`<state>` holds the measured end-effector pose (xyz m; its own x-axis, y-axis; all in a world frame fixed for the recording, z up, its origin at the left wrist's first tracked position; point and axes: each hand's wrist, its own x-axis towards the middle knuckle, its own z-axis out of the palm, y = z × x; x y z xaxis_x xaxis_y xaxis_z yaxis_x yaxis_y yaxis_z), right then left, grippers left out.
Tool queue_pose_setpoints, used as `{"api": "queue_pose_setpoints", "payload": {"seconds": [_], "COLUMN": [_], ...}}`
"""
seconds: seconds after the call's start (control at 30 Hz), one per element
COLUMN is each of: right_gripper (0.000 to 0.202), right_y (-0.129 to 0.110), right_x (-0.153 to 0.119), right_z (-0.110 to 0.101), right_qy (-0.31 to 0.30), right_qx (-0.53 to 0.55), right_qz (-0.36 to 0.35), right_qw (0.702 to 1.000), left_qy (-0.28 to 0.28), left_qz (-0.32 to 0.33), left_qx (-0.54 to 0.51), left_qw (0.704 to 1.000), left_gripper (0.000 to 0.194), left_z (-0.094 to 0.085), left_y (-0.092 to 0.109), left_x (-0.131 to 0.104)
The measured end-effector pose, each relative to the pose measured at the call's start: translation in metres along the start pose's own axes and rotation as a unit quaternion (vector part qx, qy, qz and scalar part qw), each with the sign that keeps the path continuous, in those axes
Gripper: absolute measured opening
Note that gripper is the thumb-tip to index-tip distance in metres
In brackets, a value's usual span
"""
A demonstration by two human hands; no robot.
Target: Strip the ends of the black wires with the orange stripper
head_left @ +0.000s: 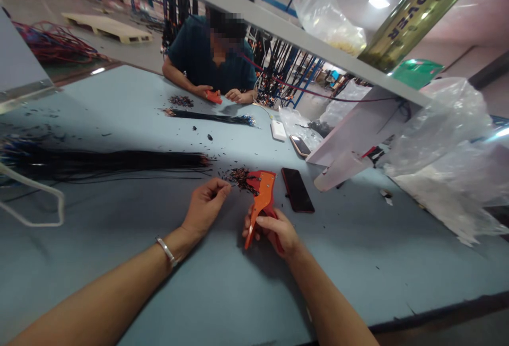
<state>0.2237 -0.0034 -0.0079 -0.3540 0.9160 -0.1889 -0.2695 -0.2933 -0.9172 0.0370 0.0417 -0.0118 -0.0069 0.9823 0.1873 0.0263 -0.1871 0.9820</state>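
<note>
My right hand (274,229) is wrapped around the handles of an orange and red wire stripper (263,191), its head pointing away from me. Beside its jaws lies a heap of short black and copper-coloured wire scraps (239,178). My left hand (207,202) is just left of the scraps, thumb and fingers pinched together. Whatever is between those fingertips is too small to make out. A long bundle of black wires (131,161) stretches out to the left, its copper-coloured ends close to my left hand.
Across the blue-grey table (191,293) a person (212,65) holds an orange tool (213,96) behind a smaller wire bundle (210,117). A dark phone (297,189) lies right of the stripper. Further right are another phone (300,145), a white box (278,130) and plastic bags (441,149). A shelf beam (278,19) crosses above.
</note>
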Motion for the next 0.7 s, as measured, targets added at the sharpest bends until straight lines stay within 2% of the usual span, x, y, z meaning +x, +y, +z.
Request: {"api": "queue_pose_setpoints", "payload": {"seconds": [0.3, 0.4, 0.47, 0.53, 0.63, 0.7], "right_gripper": [0.028, 0.028, 0.022, 0.014, 0.024, 0.037], "right_y": [0.003, -0.004, -0.011, -0.017, -0.017, -0.013], "right_x": [-0.001, -0.004, -0.008, -0.012, -0.014, -0.013], "right_z": [0.004, 0.008, 0.01, 0.011, 0.01, 0.008], "right_qy": [0.021, 0.028, 0.045, 0.087, 0.158, 0.17], "right_qx": [-0.033, -0.101, -0.206, -0.361, -0.569, -0.654], "right_qz": [-0.024, -0.057, -0.095, -0.145, -0.222, -0.26], "right_qw": [0.999, 0.993, 0.973, 0.917, 0.776, 0.69], "left_qy": [-0.048, -0.053, -0.055, -0.062, -0.077, -0.096], "left_qz": [0.002, 0.009, 0.015, 0.016, 0.008, -0.004], "left_qx": [0.026, 0.035, 0.032, 0.025, 0.002, -0.028], "left_qw": [0.999, 0.998, 0.998, 0.998, 0.997, 0.995], "left_gripper": [0.024, 0.024, 0.023, 0.023, 0.024, 0.024], "left_z": [0.001, 0.001, 0.001, 0.002, 0.003, 0.003], "left_y": [0.005, 0.006, 0.008, 0.009, 0.01, 0.01], "left_x": [-0.001, -0.002, -0.002, -0.002, -0.002, -0.002]}}
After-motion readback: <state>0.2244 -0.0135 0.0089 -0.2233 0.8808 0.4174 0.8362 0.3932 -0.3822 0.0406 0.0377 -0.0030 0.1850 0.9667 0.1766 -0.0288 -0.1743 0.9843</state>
